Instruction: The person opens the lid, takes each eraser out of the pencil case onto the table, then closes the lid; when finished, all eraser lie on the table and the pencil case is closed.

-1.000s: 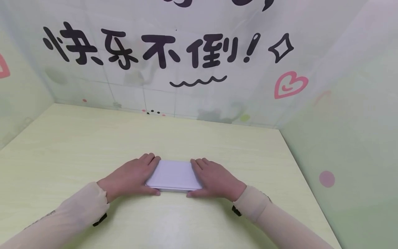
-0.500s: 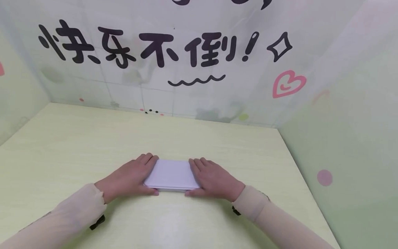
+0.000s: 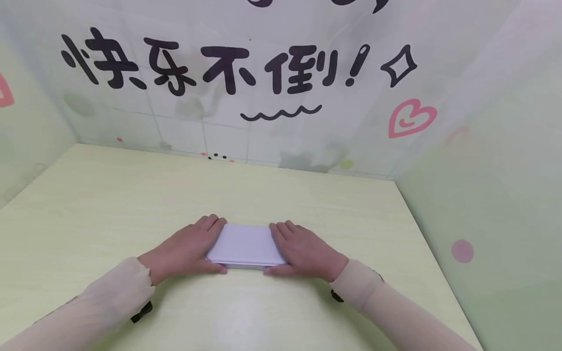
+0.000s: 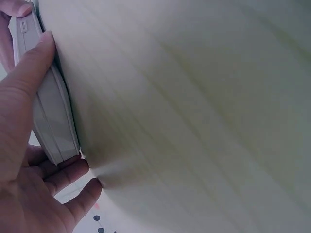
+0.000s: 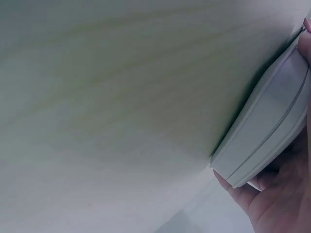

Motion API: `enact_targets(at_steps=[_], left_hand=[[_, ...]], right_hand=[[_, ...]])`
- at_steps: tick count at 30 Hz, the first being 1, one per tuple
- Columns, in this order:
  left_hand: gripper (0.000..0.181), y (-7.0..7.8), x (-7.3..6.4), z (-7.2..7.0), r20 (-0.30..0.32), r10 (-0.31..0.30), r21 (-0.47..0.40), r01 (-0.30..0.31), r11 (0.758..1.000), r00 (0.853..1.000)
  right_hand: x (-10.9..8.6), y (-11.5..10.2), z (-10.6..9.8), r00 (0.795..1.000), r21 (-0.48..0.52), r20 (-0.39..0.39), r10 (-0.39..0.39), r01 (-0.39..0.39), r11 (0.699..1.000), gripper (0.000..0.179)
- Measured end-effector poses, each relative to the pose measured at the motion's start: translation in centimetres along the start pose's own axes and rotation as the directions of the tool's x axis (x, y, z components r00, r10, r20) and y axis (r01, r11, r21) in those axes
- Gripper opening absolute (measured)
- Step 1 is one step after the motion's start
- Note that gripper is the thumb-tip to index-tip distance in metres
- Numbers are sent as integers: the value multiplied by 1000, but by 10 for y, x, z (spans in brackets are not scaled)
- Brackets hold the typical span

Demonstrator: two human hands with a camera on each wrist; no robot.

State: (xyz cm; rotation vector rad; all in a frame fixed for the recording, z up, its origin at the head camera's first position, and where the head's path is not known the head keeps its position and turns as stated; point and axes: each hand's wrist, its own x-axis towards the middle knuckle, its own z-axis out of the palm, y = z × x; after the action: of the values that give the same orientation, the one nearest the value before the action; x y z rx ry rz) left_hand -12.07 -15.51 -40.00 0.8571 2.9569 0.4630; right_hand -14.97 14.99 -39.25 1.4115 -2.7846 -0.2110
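White rectangular plastic-looking case (image 3: 246, 244), and both ends are gripped!
Left hand (image 3: 186, 249) holds its left side, right hand (image 3: 306, 252) its right.

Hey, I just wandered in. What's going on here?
A person is gripping a flat white case with both bare hands, the left hand at its left end and the right hand at its right. Both thumbs are along the near side. The case looks closed, with a seam along its side, and appears to lie flat on the pale table. What's inside can't be seen.
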Motion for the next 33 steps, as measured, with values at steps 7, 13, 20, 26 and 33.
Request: enact_targets(at_steps=[7, 13, 20, 26, 33], left_hand=[[96, -4, 2, 4, 8, -5, -9, 6, 1000, 1000], [98, -7, 1, 4, 6, -32, -52, 32, 998, 999], [100, -15, 0, 8, -15, -72, -189, 68, 980, 997], [97, -22, -1, 2, 28, -19, -293, 27, 956, 999], [92, -26, -1, -6, 86, -8, -373, 39, 927, 996]], right_hand=[[-1, 1, -7, 1000, 68, 28, 12, -14, 998, 90], [1, 3, -8, 999, 106, 41, 13, -17, 994, 90], [4, 10, -12, 996, 257, 76, 52, -70, 964, 89], [3, 16, -18, 979, 414, 159, 125, -181, 892, 91], [2, 28, -22, 963, 546, 226, 144, -248, 801, 88]])
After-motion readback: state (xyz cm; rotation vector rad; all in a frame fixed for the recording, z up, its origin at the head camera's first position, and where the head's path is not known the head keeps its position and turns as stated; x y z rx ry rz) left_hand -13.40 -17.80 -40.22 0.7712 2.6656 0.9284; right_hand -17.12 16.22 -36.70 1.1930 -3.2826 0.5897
